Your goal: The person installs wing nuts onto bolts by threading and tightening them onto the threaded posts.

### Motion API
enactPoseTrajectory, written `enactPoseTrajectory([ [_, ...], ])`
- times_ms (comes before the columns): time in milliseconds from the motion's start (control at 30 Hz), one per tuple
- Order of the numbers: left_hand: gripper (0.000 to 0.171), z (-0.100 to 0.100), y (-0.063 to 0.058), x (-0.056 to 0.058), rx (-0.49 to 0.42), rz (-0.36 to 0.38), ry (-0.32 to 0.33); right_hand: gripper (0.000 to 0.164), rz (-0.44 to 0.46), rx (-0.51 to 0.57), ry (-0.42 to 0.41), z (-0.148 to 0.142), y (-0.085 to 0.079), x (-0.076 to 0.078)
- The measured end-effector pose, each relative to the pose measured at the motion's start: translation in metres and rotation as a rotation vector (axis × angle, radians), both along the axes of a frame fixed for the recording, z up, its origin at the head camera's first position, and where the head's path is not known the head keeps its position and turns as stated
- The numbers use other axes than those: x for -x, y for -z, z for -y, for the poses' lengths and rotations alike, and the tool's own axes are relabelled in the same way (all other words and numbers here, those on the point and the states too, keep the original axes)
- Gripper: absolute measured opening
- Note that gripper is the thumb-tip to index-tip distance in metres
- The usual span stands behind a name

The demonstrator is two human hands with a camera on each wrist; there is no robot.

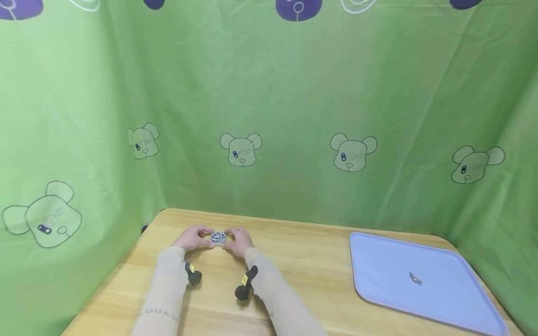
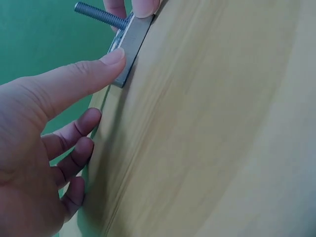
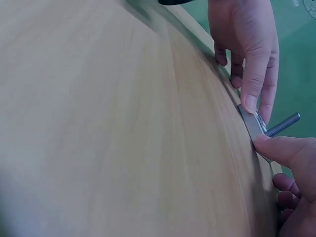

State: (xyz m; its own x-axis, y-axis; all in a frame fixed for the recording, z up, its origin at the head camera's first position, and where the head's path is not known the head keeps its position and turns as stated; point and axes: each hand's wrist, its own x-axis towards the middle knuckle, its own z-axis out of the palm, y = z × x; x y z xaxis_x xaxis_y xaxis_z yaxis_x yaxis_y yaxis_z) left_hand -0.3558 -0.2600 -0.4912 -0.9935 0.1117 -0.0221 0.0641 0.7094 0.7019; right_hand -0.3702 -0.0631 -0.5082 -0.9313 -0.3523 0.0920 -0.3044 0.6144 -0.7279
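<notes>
A small square grey metal block [image 1: 218, 238] with round recesses on its upper face lies on the wooden table between both hands. From it a threaded bolt [image 2: 101, 15] sticks up, also visible in the right wrist view. My left hand [image 1: 193, 238] pinches one side of the block, its thumb [image 2: 113, 57] on the near edge. My right hand [image 1: 239, 241] pinches the opposite side, thumb [image 3: 262, 139] on the same near edge. In the left wrist view the other fingers of my left hand are bent beside the block. The block's underside is hidden.
A pale blue tray [image 1: 386, 275] lies at the table's right. On it sits a small metal piece [image 1: 415, 278], too small to make out. The wooden table [image 1: 311, 270] reaches back to a green curtain [image 1: 294, 196] printed with bear heads.
</notes>
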Motion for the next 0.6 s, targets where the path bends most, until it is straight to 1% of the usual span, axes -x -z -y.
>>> enactPoseTrajectory([
  [67, 0.054, -0.005, 0.0, 0.0, 0.016, 0.002, -0.003, 0.051, 0.013, 0.003, 0.0, -0.006, -0.001, -0.002],
  [200, 0.053, -0.017, -0.001, -0.006, 0.031, 0.01, -0.019, 0.053, 0.018, 0.004, -0.01, -0.016, 0.003, -0.004],
  [300, 0.054, -0.027, -0.004, -0.011, 0.035, 0.021, -0.029, 0.053, 0.022, 0.003, -0.018, -0.024, 0.007, -0.004],
  [400, 0.054, -0.036, -0.007, -0.014, 0.033, 0.03, -0.035, 0.053, 0.014, -0.004, -0.025, -0.033, 0.008, -0.004],
  [600, 0.053, -0.057, -0.012, -0.02, 0.02, 0.042, -0.037, 0.052, 0.023, -0.004, -0.045, -0.054, 0.004, -0.01],
])
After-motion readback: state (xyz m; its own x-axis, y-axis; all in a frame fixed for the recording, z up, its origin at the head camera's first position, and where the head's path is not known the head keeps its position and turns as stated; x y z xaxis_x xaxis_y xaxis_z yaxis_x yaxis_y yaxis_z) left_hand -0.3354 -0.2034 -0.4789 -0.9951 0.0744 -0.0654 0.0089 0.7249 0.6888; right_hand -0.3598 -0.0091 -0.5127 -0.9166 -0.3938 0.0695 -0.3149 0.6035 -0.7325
